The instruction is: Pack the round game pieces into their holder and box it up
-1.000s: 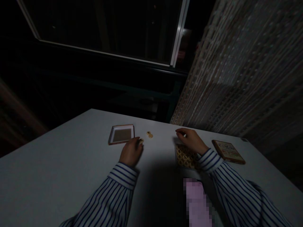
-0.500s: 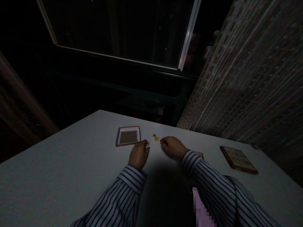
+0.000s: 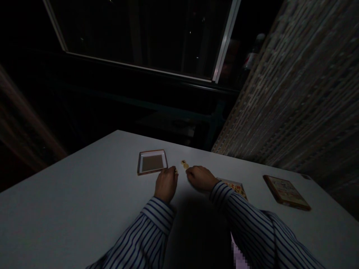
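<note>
My left hand (image 3: 166,184) is closed at the fingertips on a round, pale Chinese chess piece (image 3: 176,171) with a dark mark; its thumb side faces right. My right hand (image 3: 201,178) has curled fingers that meet the near edge of a plain-faced disc (image 3: 186,166), lying on the white table. Another disc with a dark character (image 3: 183,162) lies touching it, just beyond. Partly under my right forearm is a tray of pieces with red and dark characters (image 3: 238,188).
A shallow open box lid (image 3: 139,164) with a brown inside lies left of my left hand. A flat brown-edged box (image 3: 287,192) rests on the right. Strand curtains (image 3: 269,101) hang along the table's far right. A bottle (image 3: 250,58) stands behind them in the dark.
My right hand has moved left and slightly toward me, reaching the plain disc. More of the tray of pieces shows beside my right wrist. My left fingers have drawn closer round their piece.
</note>
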A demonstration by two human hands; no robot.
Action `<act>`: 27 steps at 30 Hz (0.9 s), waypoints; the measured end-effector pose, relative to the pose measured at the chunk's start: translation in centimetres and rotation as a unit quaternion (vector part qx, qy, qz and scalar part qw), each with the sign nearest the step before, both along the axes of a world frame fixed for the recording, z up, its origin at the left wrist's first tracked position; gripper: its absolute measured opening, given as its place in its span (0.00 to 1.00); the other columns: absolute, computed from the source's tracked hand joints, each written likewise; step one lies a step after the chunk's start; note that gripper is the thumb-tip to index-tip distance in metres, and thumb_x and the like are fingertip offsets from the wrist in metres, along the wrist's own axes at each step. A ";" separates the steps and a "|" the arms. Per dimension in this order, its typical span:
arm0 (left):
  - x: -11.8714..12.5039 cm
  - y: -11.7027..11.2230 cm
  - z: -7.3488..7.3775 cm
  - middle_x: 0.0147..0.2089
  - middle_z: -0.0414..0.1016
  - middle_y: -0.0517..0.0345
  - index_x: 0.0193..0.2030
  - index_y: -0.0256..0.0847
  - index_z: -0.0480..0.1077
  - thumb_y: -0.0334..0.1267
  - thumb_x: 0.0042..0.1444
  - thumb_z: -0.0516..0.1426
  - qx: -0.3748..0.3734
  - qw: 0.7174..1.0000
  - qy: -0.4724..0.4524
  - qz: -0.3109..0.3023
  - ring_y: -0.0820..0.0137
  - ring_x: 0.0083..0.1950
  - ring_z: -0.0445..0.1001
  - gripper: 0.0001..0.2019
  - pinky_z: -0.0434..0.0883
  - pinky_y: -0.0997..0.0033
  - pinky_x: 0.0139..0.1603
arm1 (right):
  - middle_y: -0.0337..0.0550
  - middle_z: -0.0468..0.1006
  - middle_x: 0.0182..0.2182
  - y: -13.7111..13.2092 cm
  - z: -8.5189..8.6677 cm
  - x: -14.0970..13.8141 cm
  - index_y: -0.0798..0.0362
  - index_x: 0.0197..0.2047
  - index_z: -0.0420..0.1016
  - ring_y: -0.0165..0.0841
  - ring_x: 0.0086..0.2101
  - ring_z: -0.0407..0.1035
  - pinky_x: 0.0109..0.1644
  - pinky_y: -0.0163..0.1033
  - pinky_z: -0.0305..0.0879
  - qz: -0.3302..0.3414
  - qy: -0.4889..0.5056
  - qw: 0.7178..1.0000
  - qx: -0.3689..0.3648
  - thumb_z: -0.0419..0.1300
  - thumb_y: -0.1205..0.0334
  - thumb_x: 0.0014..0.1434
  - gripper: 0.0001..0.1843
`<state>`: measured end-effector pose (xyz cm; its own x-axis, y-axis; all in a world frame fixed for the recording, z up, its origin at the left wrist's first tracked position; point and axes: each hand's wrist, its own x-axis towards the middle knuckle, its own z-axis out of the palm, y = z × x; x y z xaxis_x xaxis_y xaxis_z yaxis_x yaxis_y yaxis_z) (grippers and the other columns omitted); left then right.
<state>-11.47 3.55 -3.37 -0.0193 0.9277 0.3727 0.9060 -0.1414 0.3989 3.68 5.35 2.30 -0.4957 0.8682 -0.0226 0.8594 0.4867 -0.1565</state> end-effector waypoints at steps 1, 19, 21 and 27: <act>0.0 0.0 0.0 0.42 0.73 0.46 0.47 0.35 0.66 0.34 0.56 0.49 0.002 1.000 -0.001 0.000 0.62 0.47 0.69 0.13 0.63 0.67 0.48 | 0.48 0.76 0.39 0.0 0.0 0.0 0.53 0.38 0.73 0.36 0.39 0.69 0.38 0.37 0.55 -0.001 0.001 1.000 0.000 0.44 0.61 0.59 0.17; 0.2 0.0 0.0 0.46 0.73 0.48 0.50 0.34 0.65 0.37 0.56 0.50 0.078 0.989 -0.100 -0.070 0.62 0.48 0.70 0.16 0.65 0.63 0.50 | 0.47 0.75 0.42 -0.5 0.6 1.4 0.53 0.45 0.72 0.36 0.42 0.68 0.43 0.36 0.57 -0.014 0.029 0.999 0.012 0.44 0.59 0.59 0.19; 0.3 -0.1 0.2 0.46 0.73 0.49 0.49 0.35 0.66 0.37 0.56 0.51 0.092 0.986 -0.115 -0.076 0.63 0.47 0.70 0.15 0.66 0.63 0.50 | 0.47 0.75 0.44 -0.5 0.7 1.9 0.53 0.48 0.71 0.36 0.44 0.67 0.45 0.37 0.58 -0.020 0.041 0.999 0.013 0.44 0.59 0.59 0.20; 0.9 -0.7 0.8 0.44 0.73 0.51 0.46 0.38 0.67 0.38 0.54 0.52 0.113 0.976 -0.163 -0.084 0.64 0.46 0.70 0.13 0.67 0.62 0.49 | 0.48 0.74 0.46 -0.7 1.1 3.4 0.54 0.50 0.70 0.36 0.47 0.67 0.50 0.37 0.57 -0.035 0.065 0.997 0.007 0.45 0.59 0.59 0.21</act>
